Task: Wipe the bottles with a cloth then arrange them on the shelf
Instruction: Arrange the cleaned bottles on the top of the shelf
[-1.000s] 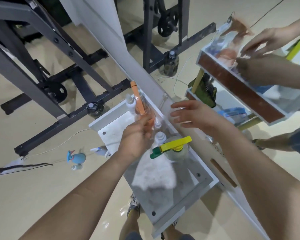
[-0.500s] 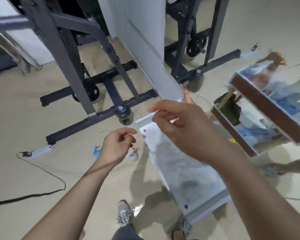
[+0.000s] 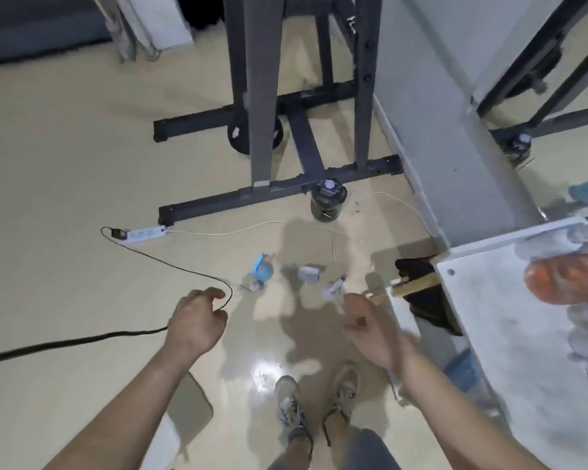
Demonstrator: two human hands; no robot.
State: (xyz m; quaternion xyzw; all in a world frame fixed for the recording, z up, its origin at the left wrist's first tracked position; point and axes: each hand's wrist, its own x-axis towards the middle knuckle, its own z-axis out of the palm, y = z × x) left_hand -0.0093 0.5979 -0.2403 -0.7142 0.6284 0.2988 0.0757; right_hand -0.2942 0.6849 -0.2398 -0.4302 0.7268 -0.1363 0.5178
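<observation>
The head view looks down at a glossy beige floor. Both of the person's hands hang out over it, palms down and empty.

Left hand: grip loose and half curled, fingers bent inward, holding nothing. A thin black cable loops just beyond its fingertips; contact cannot be told.

Right hand: grip wide, fingers spread, holding nothing. It is motion-blurred.

Bottles on the floor, ahead of the hands and between them:
- a small round blue bottle, lying tilted;
- a small pale bottle, on its side;
- a small white bottle with a dark tip, just beyond the right hand's fingertips, not touched.

At the right edge a white shelf board shows a smudged bare face. Along its far right margin stand blurred bottles, among them an orange bottle; a whitish cloth-like mass lies just above it, too blurred to identify with certainty.

Other items: a white power strip on the floor with a pale cord running right; a dark jar with a white lid against the foot of a black metal frame; the person's two shoes at the bottom centre.
</observation>
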